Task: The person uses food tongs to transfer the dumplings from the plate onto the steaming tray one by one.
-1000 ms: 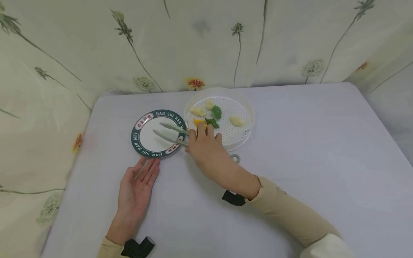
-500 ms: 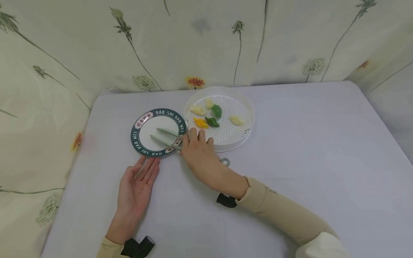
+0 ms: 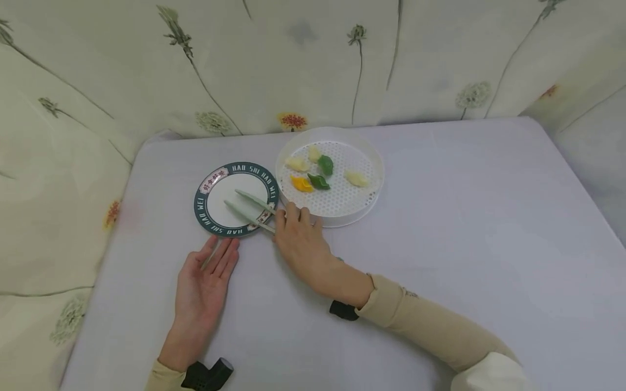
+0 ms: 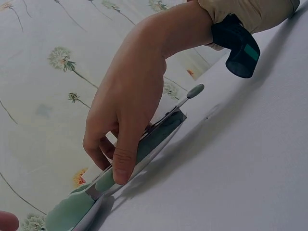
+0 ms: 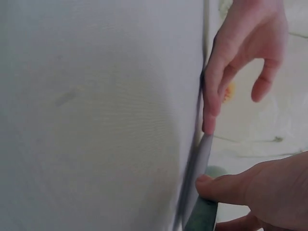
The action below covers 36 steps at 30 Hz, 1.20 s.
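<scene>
My right hand [image 3: 303, 250] holds a pair of tongs [image 3: 248, 213] with pale green tips, thumb on one side and fingers on the other. Its spread tips sit over a white plate [image 3: 230, 198] with a dark green lettered rim; nothing shows between them. The left wrist view shows the tongs' handle [image 4: 161, 132] tilted low above the table. My left hand [image 3: 200, 293] lies palm up with straight fingers, its fingertips at the plate's near rim. Beside the plate, a white perforated tray [image 3: 342, 203] holds a yellow dumpling [image 3: 301, 183], green dumplings [image 3: 319, 182] and pale dumplings [image 3: 356, 178].
A white cloth covers the table [image 3: 464, 217]. Behind it and to the left hangs a flower-patterned curtain [image 3: 235, 65]. The tray's near left wall stands close against the plate's right edge.
My right hand has drawn left and toward me with the tongs, away from the tray's dumplings, uncovering the yellow one. The tong tips have shifted slightly over the plate. My left hand stays put.
</scene>
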Motion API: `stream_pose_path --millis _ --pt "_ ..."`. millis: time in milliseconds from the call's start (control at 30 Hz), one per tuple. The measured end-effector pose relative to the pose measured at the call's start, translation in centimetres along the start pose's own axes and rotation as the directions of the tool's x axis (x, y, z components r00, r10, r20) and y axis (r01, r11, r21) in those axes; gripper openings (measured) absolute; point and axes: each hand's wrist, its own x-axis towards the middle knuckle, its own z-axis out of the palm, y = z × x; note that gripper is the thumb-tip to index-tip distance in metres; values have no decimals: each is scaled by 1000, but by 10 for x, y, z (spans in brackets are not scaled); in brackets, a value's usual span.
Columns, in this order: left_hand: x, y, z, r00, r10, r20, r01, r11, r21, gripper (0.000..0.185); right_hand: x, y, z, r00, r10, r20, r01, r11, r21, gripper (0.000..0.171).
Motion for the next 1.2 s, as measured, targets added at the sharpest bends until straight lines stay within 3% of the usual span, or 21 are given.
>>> stream_pose_path --millis 333,600,700,933,1100,1167,1200 --pt "-1 1 0 1000 17 1 -17 1000 24 60 -2 -3 3 1000 4 28 -4 1000 -10 26" --pt "5 -1 2 1000 -23 19 23 1000 0 63 -8 5 4 998 28 60 -29 999 26 61" --pt "7 -4 1 999 -21 34 20 1000 19 65 -18 11 -1 998 22 60 -27 997 74 67" --pt "0 -3 3 1000 5 7 -7 986 164 63 -68 32 -13 998 -57 12 54 981 186 49" --pt "-10 -6 10 993 108 -54 -88 953 290 62 -99 46 -11 997 -8 79 -6 984 181 70" --pt "-12 -9 10 979 192 -68 -149 902 406 61 -108 51 -9 994 21 105 -40 983 180 77" --pt "-15 -11 10 970 237 -58 -179 852 492 60 -112 54 -8 992 35 119 -56 982 178 80"
